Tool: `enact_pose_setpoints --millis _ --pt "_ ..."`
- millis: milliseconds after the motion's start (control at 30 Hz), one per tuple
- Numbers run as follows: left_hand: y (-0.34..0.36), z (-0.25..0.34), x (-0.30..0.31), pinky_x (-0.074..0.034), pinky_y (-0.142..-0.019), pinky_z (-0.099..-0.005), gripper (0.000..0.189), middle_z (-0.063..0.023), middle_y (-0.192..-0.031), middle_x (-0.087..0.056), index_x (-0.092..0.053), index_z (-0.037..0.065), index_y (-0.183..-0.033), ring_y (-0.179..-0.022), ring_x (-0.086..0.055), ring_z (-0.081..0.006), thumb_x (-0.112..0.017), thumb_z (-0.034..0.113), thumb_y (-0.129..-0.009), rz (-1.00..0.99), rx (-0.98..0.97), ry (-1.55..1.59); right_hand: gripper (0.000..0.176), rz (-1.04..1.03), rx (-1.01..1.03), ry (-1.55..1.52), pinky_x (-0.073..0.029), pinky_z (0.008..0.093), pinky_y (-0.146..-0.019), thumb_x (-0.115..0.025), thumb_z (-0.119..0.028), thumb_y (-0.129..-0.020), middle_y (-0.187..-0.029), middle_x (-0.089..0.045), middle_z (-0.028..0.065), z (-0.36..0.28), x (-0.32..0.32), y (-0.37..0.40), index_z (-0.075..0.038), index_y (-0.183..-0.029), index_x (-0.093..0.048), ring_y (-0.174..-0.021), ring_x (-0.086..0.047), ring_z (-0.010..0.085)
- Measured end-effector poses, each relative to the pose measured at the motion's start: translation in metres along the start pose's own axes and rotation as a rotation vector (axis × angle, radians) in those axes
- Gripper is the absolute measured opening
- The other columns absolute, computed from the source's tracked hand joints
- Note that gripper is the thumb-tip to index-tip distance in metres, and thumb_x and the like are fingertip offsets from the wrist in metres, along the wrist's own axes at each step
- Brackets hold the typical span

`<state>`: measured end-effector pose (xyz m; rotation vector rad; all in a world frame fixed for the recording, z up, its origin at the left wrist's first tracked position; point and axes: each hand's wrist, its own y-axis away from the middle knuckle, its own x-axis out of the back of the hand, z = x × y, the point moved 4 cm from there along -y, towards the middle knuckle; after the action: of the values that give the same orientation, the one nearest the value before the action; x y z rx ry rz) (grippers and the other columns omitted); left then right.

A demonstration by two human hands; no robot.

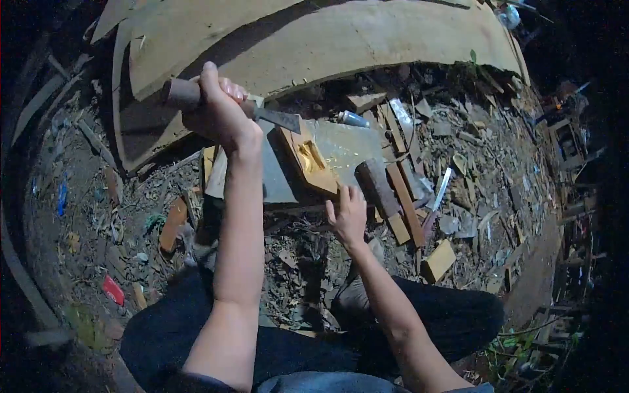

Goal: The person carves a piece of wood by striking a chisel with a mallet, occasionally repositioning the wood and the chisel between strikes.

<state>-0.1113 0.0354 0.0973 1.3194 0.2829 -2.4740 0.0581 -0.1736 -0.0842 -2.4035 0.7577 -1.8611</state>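
Observation:
My left hand [219, 108] is raised, wrapped round the thick wooden handle [181, 93] of a bladed tool. Its flat metal blade [280, 120] points right, above the far end of a wooden block [305, 159]. A hollow with pale, rough wood is cut into the block's top. The block lies on a flat grey board [341, 147] with small chips on it. At the block's near end, my right hand [350, 213] has its fingertips at the edge, thumb held apart. Whether they press on the block is hard to tell.
Large curved wooden slabs [393, 36] lie beyond the board. To its right are a dark round wood piece [378, 188], a reddish-brown strip [405, 204] and a small can [354, 119]. A pale offcut [439, 261] rests on debris-strewn ground near my legs.

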Motion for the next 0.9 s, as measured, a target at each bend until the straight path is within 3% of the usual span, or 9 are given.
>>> enact_pose_setpoints --millis 133,233,300,333,433,633,900 --pt "0.01 -0.008 -0.005 -0.034 -0.043 -0.0244 0.027 0.0025 -0.056 -0.043 -0.044 0.011 -0.074 -0.045 -0.039 -0.0071 -0.067 0.012 -0.086 -0.076 0.007 -0.02 0.048 0.163 -0.009 -0.109 -0.042 0.0419 -0.083 -0.067 -0.018 -0.078 -0.107 -0.053 0.0129 0.015 0.017 0.005 -0.008 -0.123 -0.054 -0.1 -0.052 0.0309" --pt "0.017 -0.018 -0.006 -0.033 -0.043 -0.0243 0.026 0.0027 -0.056 -0.043 -0.044 0.011 -0.074 -0.044 -0.038 -0.0068 -0.067 0.012 -0.086 -0.114 0.024 -0.055 0.05 0.343 -0.06 0.036 -0.042 0.0429 -0.088 -0.067 -0.02 -0.08 -0.113 -0.054 0.0127 0.029 0.042 -0.01 -0.008 -0.126 -0.053 -0.105 -0.052 0.031" --pt "0.02 -0.026 -0.005 -0.033 -0.043 -0.0242 0.026 0.0028 -0.056 -0.043 -0.045 0.01 -0.074 -0.044 -0.038 -0.0066 -0.068 0.011 -0.086 -0.136 0.052 -0.066 0.056 0.418 -0.249 0.279 -0.042 0.0447 -0.089 -0.068 -0.026 -0.081 -0.117 -0.055 0.0133 0.049 0.054 -0.018 -0.009 -0.132 -0.05 -0.109 -0.053 0.0311" --pt "0.023 -0.026 -0.005 -0.033 -0.043 -0.024 0.025 0.0028 -0.056 -0.043 -0.045 0.01 -0.074 -0.044 -0.038 -0.0063 -0.067 0.01 -0.087 -0.147 0.032 -0.082 0.056 0.418 -0.268 0.284 -0.042 0.0447 -0.089 -0.068 -0.026 -0.081 -0.117 -0.055 0.0133 0.064 0.05 -0.017 -0.009 -0.132 -0.05 -0.109 -0.053 0.0311" --pt "0.03 -0.026 -0.008 -0.033 -0.043 -0.0237 0.025 0.003 -0.056 -0.042 -0.046 0.01 -0.075 -0.045 -0.038 -0.0058 -0.066 0.009 -0.088 -0.193 0.011 -0.129 0.069 0.018 -0.346 0.177 -0.045 0.0468 -0.085 -0.074 -0.034 -0.077 -0.117 -0.056 0.0147 0.096 0.023 -0.009 -0.009 -0.135 -0.046 -0.106 -0.055 0.0314" --pt "0.03 -0.029 -0.006 -0.033 -0.043 -0.0233 0.022 0.0031 -0.056 -0.042 -0.046 0.009 -0.077 -0.045 -0.039 -0.0053 -0.065 0.009 -0.09 -0.247 -0.031 -0.209 0.066 0.002 -0.407 0.27 -0.045 0.0453 -0.082 -0.076 -0.034 -0.075 -0.108 -0.056 0.0122 0.093 0.02 -0.006 -0.008 -0.129 -0.048 -0.102 -0.055 0.0302" --pt "0.05 -0.038 -0.015 -0.035 -0.043 -0.0219 0.021 0.0027 -0.056 -0.043 -0.047 0.01 -0.08 -0.045 -0.039 -0.0054 -0.067 0.01 -0.088 -0.296 0.054 -0.218 0.067 0.004 -0.456 0.218 -0.045 0.0467 -0.084 -0.078 -0.032 -0.074 -0.111 -0.055 0.0116 0.097 0.018 -0.005 -0.009 -0.129 -0.048 -0.104 -0.054 0.0305"
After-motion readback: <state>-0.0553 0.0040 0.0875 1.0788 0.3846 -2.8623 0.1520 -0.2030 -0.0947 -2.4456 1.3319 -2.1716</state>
